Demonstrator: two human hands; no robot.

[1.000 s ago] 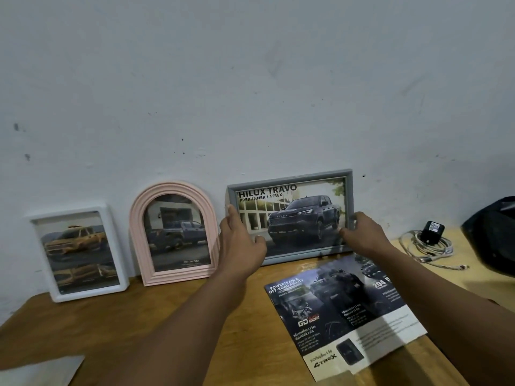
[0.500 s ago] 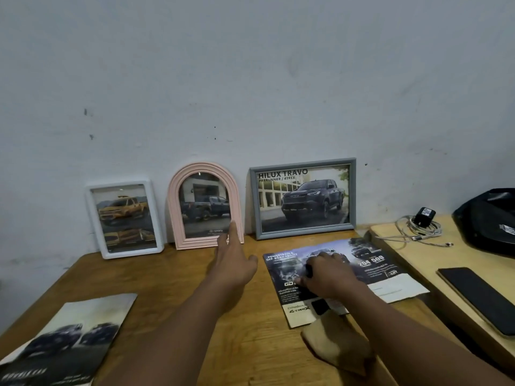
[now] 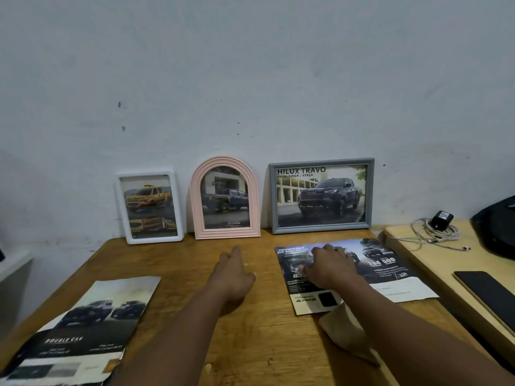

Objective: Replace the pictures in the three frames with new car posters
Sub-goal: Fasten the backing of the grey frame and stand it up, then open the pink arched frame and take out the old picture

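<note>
Three frames lean against the wall at the back of the wooden table [image 3: 264, 338]. A white frame [image 3: 149, 207] holds a yellow pickup picture, a pink arched frame [image 3: 225, 198] a dark pickup, and a grey frame [image 3: 321, 195] a "Hilux Travo" poster. My left hand [image 3: 235, 270] hovers over bare wood in front of the pink frame, fingers loose, holding nothing. My right hand [image 3: 330, 264] rests palm down on a dark car brochure [image 3: 376, 267] lying flat before the grey frame.
Another car brochure [image 3: 83, 327] lies at the table's front left. A brown paper scrap [image 3: 345, 330] sits under my right forearm. On the lighter side table [image 3: 412, 246] are a coiled cable with charger [image 3: 439, 227], a dark phone [image 3: 485, 291] and a black bag [image 3: 498, 224].
Both hands let go of the grey frame and drew back. The right hand dropped onto the brochure; the left pulled away from the frames. My view has backed off from the wall.
</note>
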